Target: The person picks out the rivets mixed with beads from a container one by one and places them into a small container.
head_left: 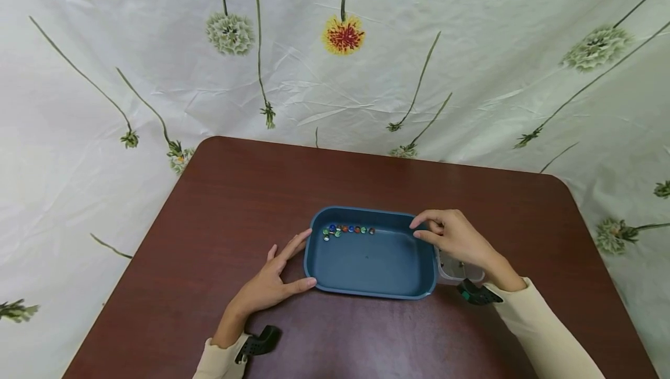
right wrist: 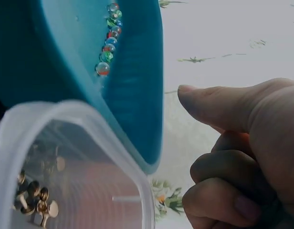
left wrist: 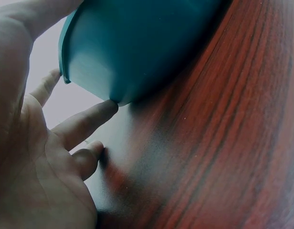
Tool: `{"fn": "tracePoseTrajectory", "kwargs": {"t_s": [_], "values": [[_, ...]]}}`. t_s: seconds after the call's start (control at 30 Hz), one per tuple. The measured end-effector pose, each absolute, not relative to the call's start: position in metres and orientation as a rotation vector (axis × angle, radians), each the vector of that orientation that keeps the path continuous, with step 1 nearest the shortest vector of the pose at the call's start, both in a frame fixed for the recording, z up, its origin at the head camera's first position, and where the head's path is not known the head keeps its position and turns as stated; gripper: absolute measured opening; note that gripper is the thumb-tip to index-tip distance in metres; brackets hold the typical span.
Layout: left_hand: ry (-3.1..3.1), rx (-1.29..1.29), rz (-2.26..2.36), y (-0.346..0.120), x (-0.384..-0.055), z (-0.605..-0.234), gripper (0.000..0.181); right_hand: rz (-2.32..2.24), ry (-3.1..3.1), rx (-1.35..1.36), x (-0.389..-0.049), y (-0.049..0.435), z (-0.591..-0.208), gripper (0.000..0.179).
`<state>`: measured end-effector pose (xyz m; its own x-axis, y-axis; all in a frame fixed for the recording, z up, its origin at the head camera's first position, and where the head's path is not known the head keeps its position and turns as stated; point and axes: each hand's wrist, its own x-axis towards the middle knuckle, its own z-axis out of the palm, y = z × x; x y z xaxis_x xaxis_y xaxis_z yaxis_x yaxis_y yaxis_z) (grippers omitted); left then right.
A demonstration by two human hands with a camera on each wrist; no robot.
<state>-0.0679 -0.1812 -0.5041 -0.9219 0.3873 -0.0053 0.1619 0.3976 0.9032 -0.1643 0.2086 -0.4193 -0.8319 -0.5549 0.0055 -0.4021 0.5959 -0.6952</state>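
Note:
A blue rectangular tray [head_left: 366, 271] lies on the table. Inside it, several coloured glass marbles [head_left: 351, 229] run in a line along the far side, bunched up at the left end. My left hand [head_left: 269, 286] touches the tray's left side with spread, fairly straight fingers; the left wrist view shows fingertips [left wrist: 111, 107] against the tray's outside. Above the tray's far right corner is my right hand [head_left: 456, 235], its thumb and index finger stretched out and apart, the other fingers curled in. Nothing shows between thumb and index finger.
Against the tray's right side stands a clear plastic container [right wrist: 147, 205], partly under the right forearm. It holds several brass-coloured metal studs [right wrist: 42, 206] with round heads. The brown table [head_left: 251, 193] ends at a white flowered cloth [head_left: 314, 88] behind.

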Motion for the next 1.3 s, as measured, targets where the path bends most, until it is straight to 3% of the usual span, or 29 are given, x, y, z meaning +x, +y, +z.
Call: {"fn": "tracePoseTrajectory", "kwargs": {"t_s": [1.3], "values": [[2.440, 0.466, 1.521, -0.181, -0.068, -0.503, 0.090, -0.895, 2.445, -1.116, -0.186, 0.087, -0.440, 0.014]]}}
